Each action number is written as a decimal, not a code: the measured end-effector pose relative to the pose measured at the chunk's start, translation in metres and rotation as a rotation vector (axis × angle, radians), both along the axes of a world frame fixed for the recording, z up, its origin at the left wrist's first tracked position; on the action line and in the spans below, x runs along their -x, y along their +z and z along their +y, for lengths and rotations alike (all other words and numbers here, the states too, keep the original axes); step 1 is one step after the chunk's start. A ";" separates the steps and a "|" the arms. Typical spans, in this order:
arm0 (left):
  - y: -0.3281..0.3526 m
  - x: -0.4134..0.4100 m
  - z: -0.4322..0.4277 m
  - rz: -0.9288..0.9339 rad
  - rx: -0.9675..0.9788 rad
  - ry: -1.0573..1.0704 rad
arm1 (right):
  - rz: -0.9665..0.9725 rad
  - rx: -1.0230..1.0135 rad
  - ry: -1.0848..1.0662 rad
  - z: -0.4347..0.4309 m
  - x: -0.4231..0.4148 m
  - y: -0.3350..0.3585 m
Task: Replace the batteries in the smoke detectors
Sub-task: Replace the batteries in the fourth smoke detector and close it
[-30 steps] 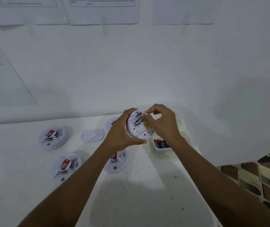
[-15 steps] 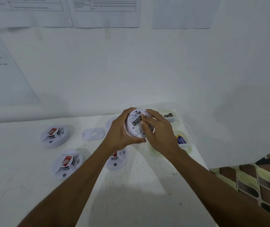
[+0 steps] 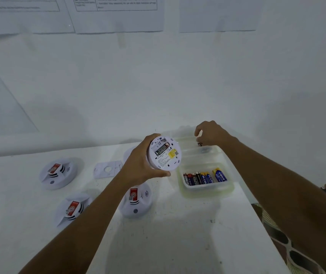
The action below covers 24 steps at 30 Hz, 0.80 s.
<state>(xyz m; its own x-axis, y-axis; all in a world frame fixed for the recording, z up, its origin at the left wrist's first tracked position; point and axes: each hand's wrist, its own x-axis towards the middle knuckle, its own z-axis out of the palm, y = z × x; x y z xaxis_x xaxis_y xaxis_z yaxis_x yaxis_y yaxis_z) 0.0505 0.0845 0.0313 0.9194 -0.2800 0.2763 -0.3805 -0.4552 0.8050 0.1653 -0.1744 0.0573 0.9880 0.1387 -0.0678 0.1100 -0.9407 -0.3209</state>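
My left hand (image 3: 138, 167) grips a white round smoke detector (image 3: 165, 155), held above the table with its back towards me. One black battery (image 3: 161, 149) lies in its open compartment, beside a yellow sticker. My right hand (image 3: 212, 133) is apart from it, reaching into the far clear container (image 3: 185, 139). Its fingers curl over a small dark battery (image 3: 199, 144); whether they grip it is unclear. The near clear container (image 3: 207, 191) holds several batteries (image 3: 203, 177), black-red and blue-yellow.
Three more smoke detectors lie face up on the white table: far left (image 3: 58, 173), front left (image 3: 72, 209) and under my left wrist (image 3: 136, 200). A flat mounting plate (image 3: 107, 169) lies between them. The table's right edge drops to a patterned floor (image 3: 296, 254).
My right hand has left the detector's battery compartment and moved right and away to the far container. A battery now sits in the compartment. My left hand keeps hold of the detector.
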 end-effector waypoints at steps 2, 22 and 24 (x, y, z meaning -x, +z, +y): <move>-0.001 -0.004 0.001 -0.001 0.004 -0.003 | 0.027 0.013 -0.012 0.003 -0.001 -0.003; -0.007 -0.008 0.003 0.001 0.029 -0.014 | 0.057 -0.642 -0.046 0.018 0.028 0.018; -0.008 -0.007 0.003 -0.004 0.028 -0.012 | 0.016 -0.774 0.052 0.033 0.051 0.034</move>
